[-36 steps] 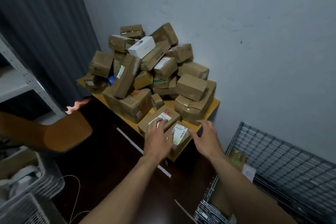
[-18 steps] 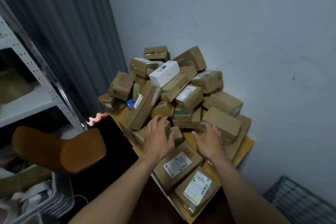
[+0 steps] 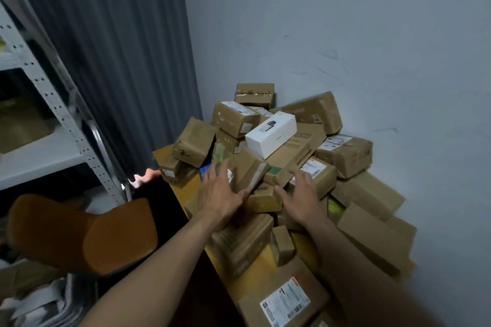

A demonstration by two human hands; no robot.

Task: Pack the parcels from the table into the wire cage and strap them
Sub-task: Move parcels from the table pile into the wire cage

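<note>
Reaching forward, both hands are meeting the heap of parcels (image 3: 345, 151), which are lying piled on the yellow surface (image 3: 187, 186) in the corner against the wall. The left hand (image 3: 219, 195) is lying flat, fingers straight and spread, on a long brown parcel (image 3: 249, 170) that is leaning tilted in the pile. The right hand (image 3: 303, 200) is spreading wide, fingers straight, over a labelled parcel (image 3: 316, 172); whether it is touching is unclear. A white box (image 3: 271, 134) is sitting high on the heap. An orange chair (image 3: 79, 233) is standing left of the surface, near a grey curtain (image 3: 119, 61).
</note>
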